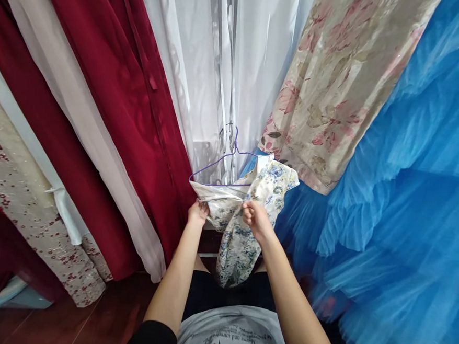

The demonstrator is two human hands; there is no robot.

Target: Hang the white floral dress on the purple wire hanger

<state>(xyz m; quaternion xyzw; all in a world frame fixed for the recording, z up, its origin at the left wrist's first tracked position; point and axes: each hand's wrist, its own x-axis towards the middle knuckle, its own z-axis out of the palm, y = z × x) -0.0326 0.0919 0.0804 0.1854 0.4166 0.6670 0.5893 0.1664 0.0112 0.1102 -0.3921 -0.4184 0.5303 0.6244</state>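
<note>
A white garment with a blue floral print [245, 220] hangs bunched from a thin purple wire hanger [224, 161] in front of me. My left hand [198, 211] is closed on the garment's left edge, just under the hanger's bottom wire. My right hand [254, 215] is closed on the fabric near the middle, pinching it. The rest of the garment droops down between my forearms. The hanger's hook points up toward a metal rail [225, 77].
Dark red dresses [132, 107] and a pale sheer one [80, 109] hang at the left. White sheer fabric [261, 53] is behind. A beige rose-print dress [338, 85] and a big blue tulle skirt [407, 216] fill the right. The floor [85, 319] is dark wood.
</note>
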